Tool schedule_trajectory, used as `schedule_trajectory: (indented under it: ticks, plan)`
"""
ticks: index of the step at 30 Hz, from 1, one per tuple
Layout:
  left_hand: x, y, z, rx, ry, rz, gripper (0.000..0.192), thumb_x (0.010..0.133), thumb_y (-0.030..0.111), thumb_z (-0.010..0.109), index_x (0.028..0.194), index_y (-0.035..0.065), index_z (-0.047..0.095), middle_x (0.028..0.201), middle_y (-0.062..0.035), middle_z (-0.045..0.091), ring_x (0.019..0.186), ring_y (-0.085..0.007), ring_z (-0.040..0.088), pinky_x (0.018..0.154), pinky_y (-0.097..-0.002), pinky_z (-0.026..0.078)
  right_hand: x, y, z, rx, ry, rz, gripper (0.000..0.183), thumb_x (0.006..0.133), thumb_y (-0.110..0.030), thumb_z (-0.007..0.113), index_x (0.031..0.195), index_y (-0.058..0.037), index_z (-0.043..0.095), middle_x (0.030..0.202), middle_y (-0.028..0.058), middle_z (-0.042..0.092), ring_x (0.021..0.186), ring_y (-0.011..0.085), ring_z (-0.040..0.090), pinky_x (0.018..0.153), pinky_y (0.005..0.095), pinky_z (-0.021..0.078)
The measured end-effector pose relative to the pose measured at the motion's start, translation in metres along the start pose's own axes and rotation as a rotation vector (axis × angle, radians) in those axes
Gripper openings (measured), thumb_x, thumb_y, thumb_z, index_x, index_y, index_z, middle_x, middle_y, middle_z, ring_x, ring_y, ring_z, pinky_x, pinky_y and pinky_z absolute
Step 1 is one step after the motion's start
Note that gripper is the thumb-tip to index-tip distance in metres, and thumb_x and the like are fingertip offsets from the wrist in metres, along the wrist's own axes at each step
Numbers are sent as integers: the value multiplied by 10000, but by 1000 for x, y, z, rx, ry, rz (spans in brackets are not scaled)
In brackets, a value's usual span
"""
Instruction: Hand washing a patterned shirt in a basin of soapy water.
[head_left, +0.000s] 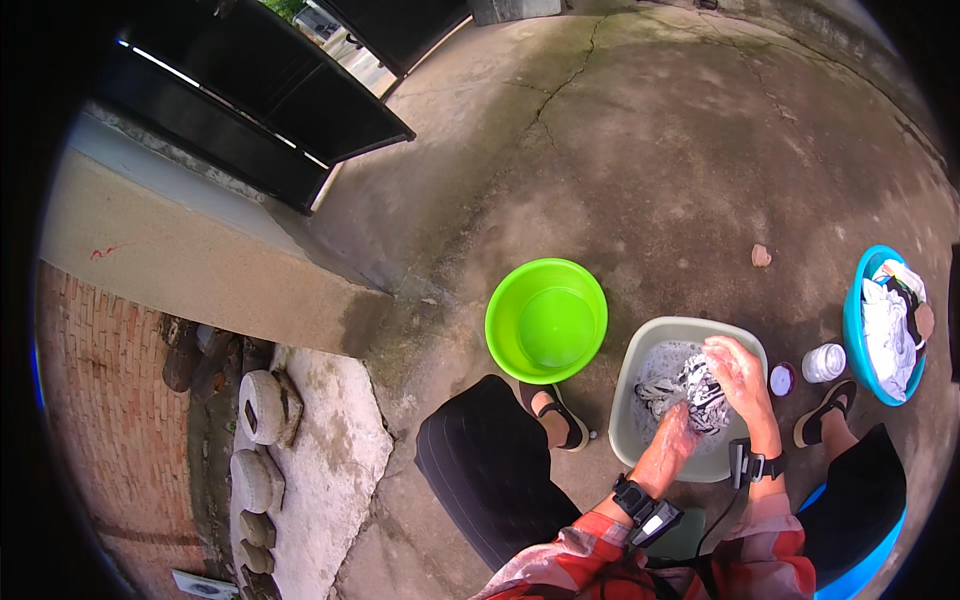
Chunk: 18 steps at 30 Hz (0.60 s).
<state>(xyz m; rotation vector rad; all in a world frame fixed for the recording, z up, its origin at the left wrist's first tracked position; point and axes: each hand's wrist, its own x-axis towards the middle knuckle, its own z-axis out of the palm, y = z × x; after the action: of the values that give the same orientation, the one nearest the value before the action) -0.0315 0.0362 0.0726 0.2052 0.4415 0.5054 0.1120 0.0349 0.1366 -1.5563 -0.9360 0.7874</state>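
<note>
A black-and-white patterned cloth (703, 390) lies bunched in a pale grey plastic basin (628, 382) of foamy water. My left hand (677, 433), wet with suds, grips the cloth from the near left, its fingers partly hidden by the folds. On the right side of the same bundle, my right hand (736, 373) curls around the cloth with its fingers pointing up and left. Both wrists carry strapped black devices.
A green basin (555, 326) stands left of the grey one. To the right are an open jar (823, 363), a lid (782, 379) and a blue basin (855, 330) holding clothes. A small stone (761, 256) lies beyond. A black gate (300, 90) stands far left.
</note>
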Motion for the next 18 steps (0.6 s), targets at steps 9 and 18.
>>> schedule_trajectory:
  ticks: [9, 18]
  plan:
    - [9, 25, 1, 880, -85, 116, 405, 904, 317, 393, 1204, 45, 374, 1187, -67, 439, 1062, -161, 437, 912, -309, 355, -24, 40, -18, -216, -296, -51, 804, 576, -202, 747, 1261, -87, 343, 1269, 147, 373, 1192, 304, 342, 992, 369, 280]
    - [26, 11, -18, 567, 229, 59, 257, 834, 127, 440, 1040, -3, 523, 943, -104, 592, 836, -206, 581, 754, -322, 473, -48, 54, -19, -281, -382, 235, 888, 547, -132, 730, 1302, -143, 262, 1213, 170, 437, 1120, 318, 424, 916, 374, 365]
